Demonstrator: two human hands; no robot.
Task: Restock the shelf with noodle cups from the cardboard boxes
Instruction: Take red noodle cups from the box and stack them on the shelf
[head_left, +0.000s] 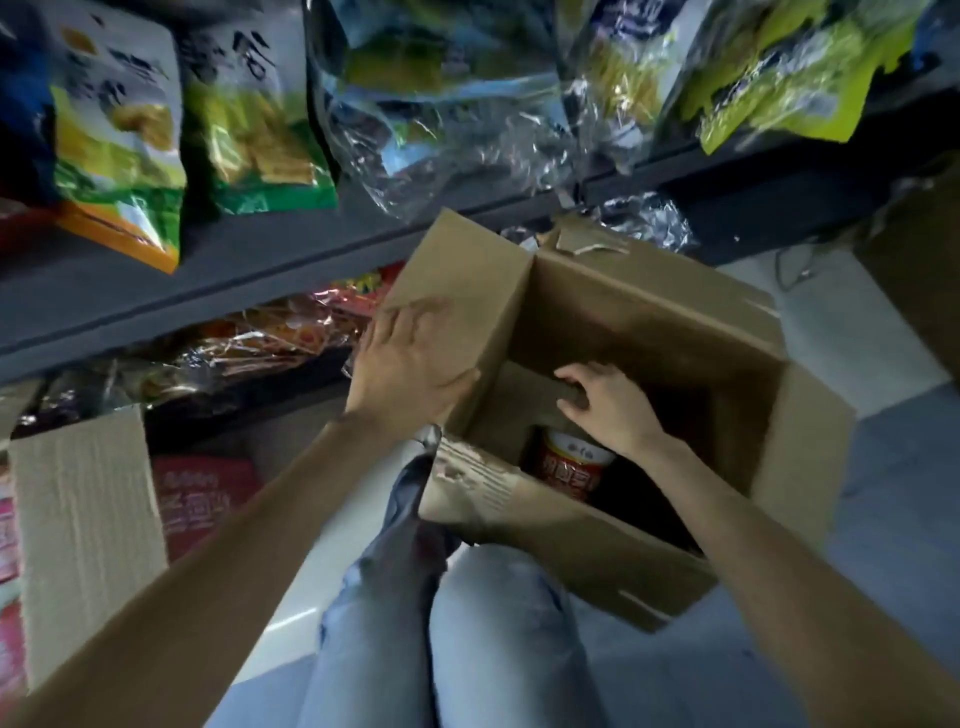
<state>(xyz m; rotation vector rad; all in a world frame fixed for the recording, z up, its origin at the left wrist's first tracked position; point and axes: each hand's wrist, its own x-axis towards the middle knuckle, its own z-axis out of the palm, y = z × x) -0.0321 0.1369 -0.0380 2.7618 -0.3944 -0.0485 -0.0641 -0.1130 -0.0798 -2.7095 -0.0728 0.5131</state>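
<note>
Cardboard box (649, 332) stands open; the left hand (410, 358) presses flat on its flap, the right hand (608, 405) grasps an inner cardboard piece (524, 400), red noodle cup (571, 465) just below it.

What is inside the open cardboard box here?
One red noodle cup stands in the open brown cardboard box, below the right hand. The rest is dark or covered by that hand and the inner flap.

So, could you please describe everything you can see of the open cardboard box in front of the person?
The cardboard box is plain brown and stands on the pale floor with its flaps open, their edges torn. The left hand lies flat on the left flap; the right hand reaches inside, curled over an inner cardboard piece. A red noodle cup stands in the dim interior.
</note>
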